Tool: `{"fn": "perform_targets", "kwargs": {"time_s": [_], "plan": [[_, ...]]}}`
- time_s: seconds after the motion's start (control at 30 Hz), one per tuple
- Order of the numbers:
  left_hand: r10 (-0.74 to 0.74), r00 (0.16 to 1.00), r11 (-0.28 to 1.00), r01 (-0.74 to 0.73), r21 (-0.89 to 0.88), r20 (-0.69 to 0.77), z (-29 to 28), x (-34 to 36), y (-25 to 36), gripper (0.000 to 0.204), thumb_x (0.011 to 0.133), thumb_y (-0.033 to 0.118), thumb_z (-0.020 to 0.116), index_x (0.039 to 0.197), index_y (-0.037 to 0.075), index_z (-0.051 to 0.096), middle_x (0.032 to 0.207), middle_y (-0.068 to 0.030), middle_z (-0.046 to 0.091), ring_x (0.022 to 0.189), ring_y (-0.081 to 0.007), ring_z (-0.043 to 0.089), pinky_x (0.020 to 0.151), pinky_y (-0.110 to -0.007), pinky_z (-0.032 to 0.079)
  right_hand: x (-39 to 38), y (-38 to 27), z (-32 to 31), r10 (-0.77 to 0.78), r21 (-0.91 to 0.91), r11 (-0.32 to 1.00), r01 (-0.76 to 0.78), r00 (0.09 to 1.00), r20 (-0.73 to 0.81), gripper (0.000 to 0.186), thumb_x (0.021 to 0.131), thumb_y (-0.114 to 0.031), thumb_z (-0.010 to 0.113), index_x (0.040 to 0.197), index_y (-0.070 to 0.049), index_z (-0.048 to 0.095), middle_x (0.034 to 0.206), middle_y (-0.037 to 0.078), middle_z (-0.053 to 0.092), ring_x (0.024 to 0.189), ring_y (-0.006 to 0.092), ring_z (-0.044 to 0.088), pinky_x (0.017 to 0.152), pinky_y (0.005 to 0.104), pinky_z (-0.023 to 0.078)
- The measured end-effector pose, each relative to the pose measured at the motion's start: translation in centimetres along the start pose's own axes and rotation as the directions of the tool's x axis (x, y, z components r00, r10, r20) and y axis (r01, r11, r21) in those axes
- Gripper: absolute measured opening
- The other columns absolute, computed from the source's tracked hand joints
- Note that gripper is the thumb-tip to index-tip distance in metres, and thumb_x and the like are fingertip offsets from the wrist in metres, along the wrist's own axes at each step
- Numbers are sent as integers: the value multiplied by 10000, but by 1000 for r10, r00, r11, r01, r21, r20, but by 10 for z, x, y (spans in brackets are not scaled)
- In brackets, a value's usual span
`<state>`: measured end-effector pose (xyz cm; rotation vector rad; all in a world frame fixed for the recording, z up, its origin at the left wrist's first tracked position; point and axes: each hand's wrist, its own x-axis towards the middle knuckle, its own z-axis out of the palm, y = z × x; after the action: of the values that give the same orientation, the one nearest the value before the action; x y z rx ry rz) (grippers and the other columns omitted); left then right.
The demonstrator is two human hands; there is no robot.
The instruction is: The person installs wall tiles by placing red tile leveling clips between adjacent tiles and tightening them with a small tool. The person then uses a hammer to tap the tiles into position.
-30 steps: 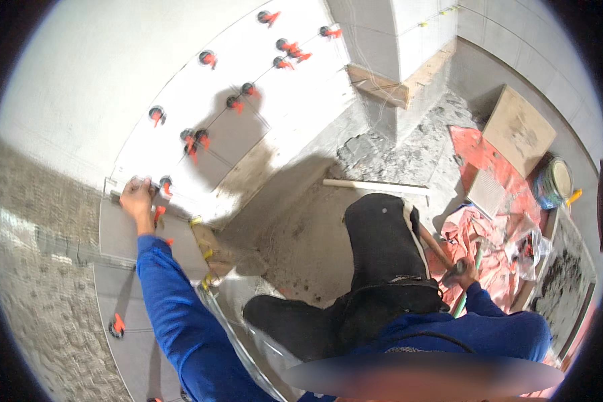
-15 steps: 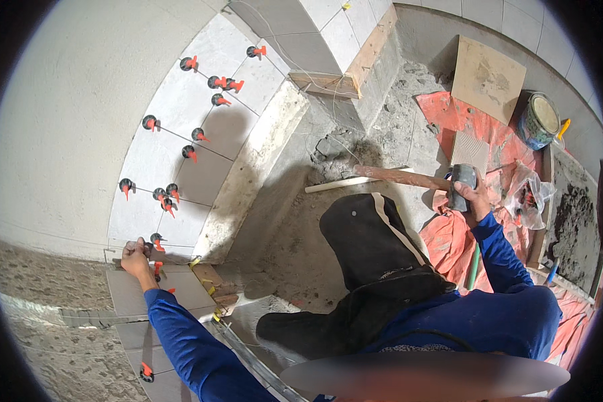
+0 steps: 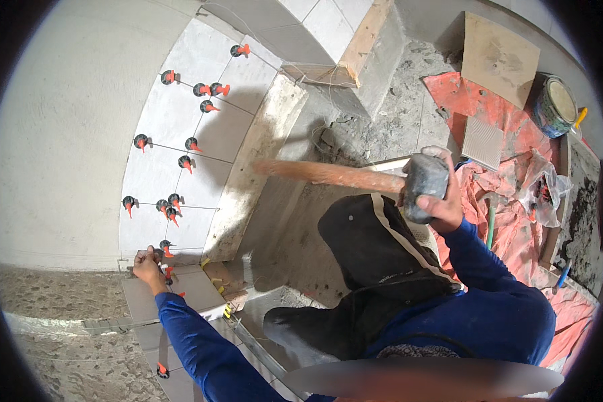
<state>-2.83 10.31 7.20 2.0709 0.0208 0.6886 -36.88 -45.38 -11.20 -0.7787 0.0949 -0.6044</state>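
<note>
My right hand [image 3: 444, 201] grips a rubber mallet by its dark grey head [image 3: 427, 187]. The brown wooden handle [image 3: 328, 174] points left toward the tiled wall, its far end blurred. At the lower edge of the pale upper tiles [image 3: 191, 177], my left hand [image 3: 149, 266] is closed, fingertips together by the joint; what they pinch, if anything, is hidden. Several tile levelers, black discs with red T-handles, sit along the joints, one tile leveler [image 3: 166, 248] just beside my left fingertips. Below that hand lie greyer tiles [image 3: 191, 293].
Yellow wedges [image 3: 228, 310] stick out by the lower tile corner. A red sheet [image 3: 509, 201] spreads at right under a notched tile [image 3: 482, 142] and a clear plastic bag [image 3: 541, 191]. Behind stand a bucket [image 3: 549, 110] and a large beige tile [image 3: 499, 57]. A mortar tray [image 3: 583, 221] lies far right.
My right hand has brought the mallet left and nearer, its handle swinging toward the tiles. My left hand stays at the same tile joint. The whole view has shifted slightly.
</note>
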Motion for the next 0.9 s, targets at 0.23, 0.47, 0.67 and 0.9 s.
{"fn": "perform_targets", "kwargs": {"time_s": [0.23,0.47,0.67,0.9], "plan": [[-44,999,999,45,-22,22,0,4,3,256,789,-20,728,718,84,505,690,-45,616,532,-107,553,476,-248,501,-3,33,58,-153,53,988,146,967,203,950,585,-126,832,1368,-23,305,1131,113,539,1084,189,515,958,336,400],[-43,999,997,43,-59,8,3,-5,9,187,787,4,744,755,10,560,683,-80,617,546,-148,575,492,-274,506,-10,72,81,332,-75,939,-336,824,460,674,659,-99,820,1214,-49,441,1075,65,553,1038,154,527,924,313,414],[-82,996,996,84,38,-35,4,-3,9,181,791,-10,732,757,36,560,689,-69,630,553,-123,576,509,-257,498,-22,88,91,316,-118,946,-301,785,532,692,662,-106,819,1227,-65,423,1103,69,521,1049,169,517,934,332,407],[-75,993,997,77,23,-88,7,1,8,178,775,-36,730,803,10,560,691,-87,637,545,-140,597,454,-264,506,-31,87,114,427,-192,902,-386,734,529,731,657,-107,824,1254,-82,402,1101,85,507,1091,198,503,956,355,397]]}}
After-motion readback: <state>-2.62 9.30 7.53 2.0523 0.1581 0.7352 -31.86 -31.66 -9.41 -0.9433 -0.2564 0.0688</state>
